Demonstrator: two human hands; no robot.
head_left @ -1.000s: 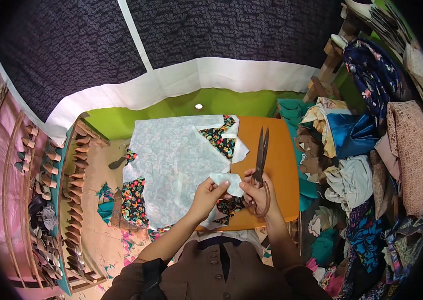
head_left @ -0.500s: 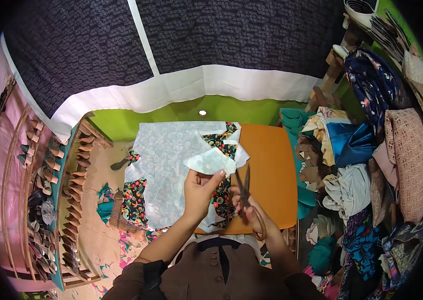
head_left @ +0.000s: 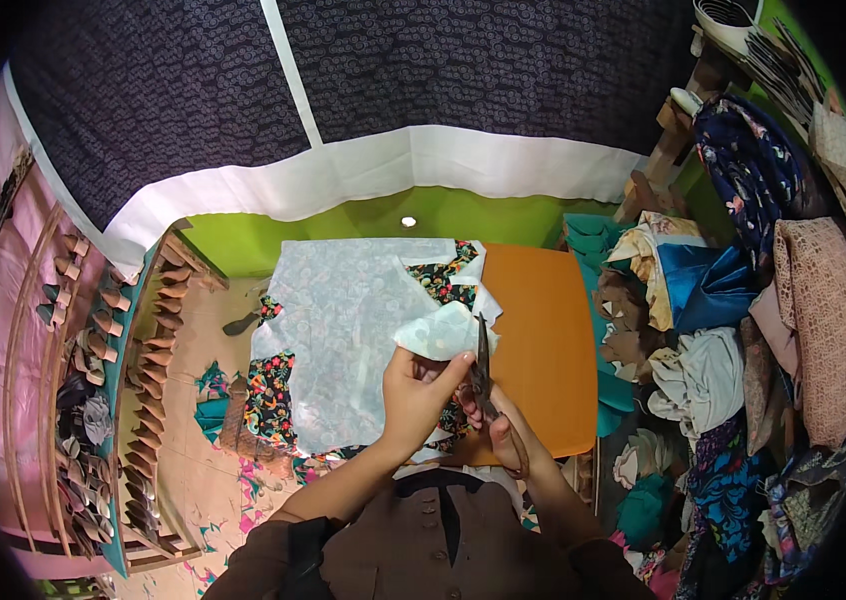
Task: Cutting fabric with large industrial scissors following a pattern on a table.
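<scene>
Between the thumb and fingers of my left hand [head_left: 421, 395] is a small pale fabric piece [head_left: 435, 332], raised above the table. My right hand [head_left: 498, 420] is closed round the handles of dark metal scissors [head_left: 484, 370]. The blades point away from me, close together, at the right edge of the pale piece; whether they bite into it I cannot tell. Beneath lies a large whitish sheet [head_left: 333, 320] over black floral fabric [head_left: 271, 395], whose bright flowers show at the left edge and upper right. Both rest on an orange tabletop [head_left: 543, 350].
Wooden shoe lasts [head_left: 150, 400] stand in rows on a rack at the left. At the right are heaped fabrics, among them a shiny blue cloth [head_left: 708, 285] and a white cloth [head_left: 698, 375]. A dark patterned curtain [head_left: 483, 70] hangs beyond the table. Scraps [head_left: 253, 490] litter the floor.
The scissor blades have come together from a spread position and moved to the pale piece's right edge. My left hand has shifted slightly right and toward me with the piece, which now curls.
</scene>
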